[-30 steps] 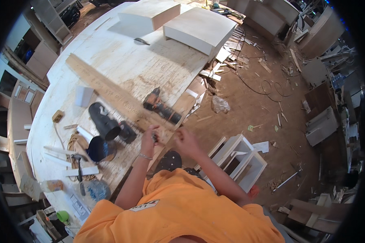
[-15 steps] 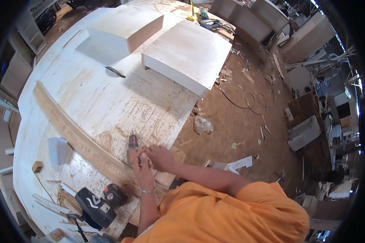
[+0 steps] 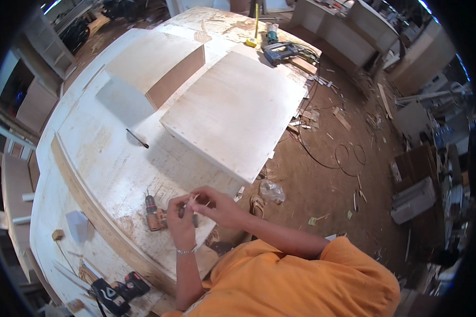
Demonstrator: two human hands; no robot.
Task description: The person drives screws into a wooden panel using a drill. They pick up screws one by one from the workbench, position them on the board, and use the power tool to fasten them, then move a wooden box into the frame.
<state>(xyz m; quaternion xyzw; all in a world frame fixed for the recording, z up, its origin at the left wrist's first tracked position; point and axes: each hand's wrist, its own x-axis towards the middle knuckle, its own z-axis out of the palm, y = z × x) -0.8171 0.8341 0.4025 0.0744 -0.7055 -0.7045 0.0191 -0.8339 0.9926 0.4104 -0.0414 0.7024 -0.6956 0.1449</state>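
My left hand [image 3: 181, 217], with a bracelet at the wrist, and my right hand [image 3: 218, 206] meet over the near edge of the white work table [image 3: 108, 158]. Their fingers are closed and the fingertips touch. Something small and pale shows between them, too small to make out. Just left of my hands a cordless drill [image 3: 154, 215] lies on the table, its bit pointing away from me. Its rear end is partly hidden behind my left hand. Beyond my hands sits a white box-shaped panel piece [image 3: 238, 113].
A second box [image 3: 156, 61] stands further back. On the left lie a long curved wooden strip [image 3: 98, 206], a white block [image 3: 78, 226] and a black power tool [image 3: 119, 290]. A nail gun [image 3: 280, 53] and tape measure [image 3: 251, 42] rest at the far end. Scraps litter the floor [image 3: 322, 182].
My view has shifted. My hands have moved right relative to the drill, so more of it shows. The fingertips of both hands are now raised and brought together.
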